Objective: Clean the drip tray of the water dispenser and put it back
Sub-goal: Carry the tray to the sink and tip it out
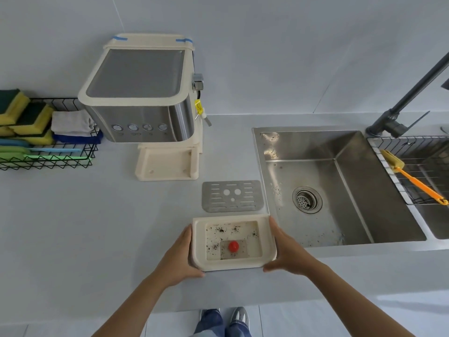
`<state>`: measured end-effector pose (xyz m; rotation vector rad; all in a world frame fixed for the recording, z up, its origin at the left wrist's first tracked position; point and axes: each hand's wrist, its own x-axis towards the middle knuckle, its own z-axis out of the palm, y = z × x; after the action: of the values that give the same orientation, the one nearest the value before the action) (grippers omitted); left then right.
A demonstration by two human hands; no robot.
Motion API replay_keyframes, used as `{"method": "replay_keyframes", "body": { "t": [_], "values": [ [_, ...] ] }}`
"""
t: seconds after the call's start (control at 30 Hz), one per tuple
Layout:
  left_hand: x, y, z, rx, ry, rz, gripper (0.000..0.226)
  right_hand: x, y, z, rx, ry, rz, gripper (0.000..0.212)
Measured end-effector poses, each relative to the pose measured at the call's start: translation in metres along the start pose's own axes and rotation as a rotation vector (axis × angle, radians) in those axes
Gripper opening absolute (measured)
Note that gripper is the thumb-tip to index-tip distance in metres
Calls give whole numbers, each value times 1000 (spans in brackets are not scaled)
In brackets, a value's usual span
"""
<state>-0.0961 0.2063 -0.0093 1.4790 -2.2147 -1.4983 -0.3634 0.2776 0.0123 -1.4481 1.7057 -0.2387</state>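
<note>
The cream drip tray [268, 242] is at the counter's front, just left of the sink. Dark specks are scattered inside it and a red float sits in its middle. My left hand [181, 256] grips its left side and my right hand [283, 249] grips its right side. The tray's metal grate [232, 196] lies flat on the counter just behind it. The water dispenser [143, 98] stands at the back left, and its cream base [167, 164] has nothing in it.
A steel sink [340, 190] with dark specks and a drain lies to the right, with a dark faucet [398, 110] behind it. An orange-handled brush [418, 183] rests on a wire rack over the right basin. A black wire basket [48, 156] of sponges and cloths sits far left.
</note>
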Motion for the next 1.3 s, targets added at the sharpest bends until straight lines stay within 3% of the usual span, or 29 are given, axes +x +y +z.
{"method": "replay_keyframes", "body": {
  "t": [0.3,0.53,0.63,0.77,0.93,1.07,1.2,1.3],
  "values": [
    [16,16,-20,-74,1,22,121,-6,-21,-31,66,98,55,129],
    [41,52,-37,-63,-15,130,115,-9,-24,-62,75,187,63,129],
    [54,66,-41,-69,-36,135,123,-11,-21,-78,143,222,37,116],
    [70,92,-43,-95,-75,152,125,-13,-6,-98,246,269,38,118],
    [91,125,-32,-130,-79,136,130,-10,25,-126,342,247,-11,111],
    [102,157,-6,-111,14,108,114,-5,57,-156,393,208,-98,94],
    [108,187,26,-111,101,51,111,-5,96,-185,399,125,-132,102],
    [110,204,46,-165,46,-15,130,-5,123,-200,391,85,-137,112]
  ]
}}
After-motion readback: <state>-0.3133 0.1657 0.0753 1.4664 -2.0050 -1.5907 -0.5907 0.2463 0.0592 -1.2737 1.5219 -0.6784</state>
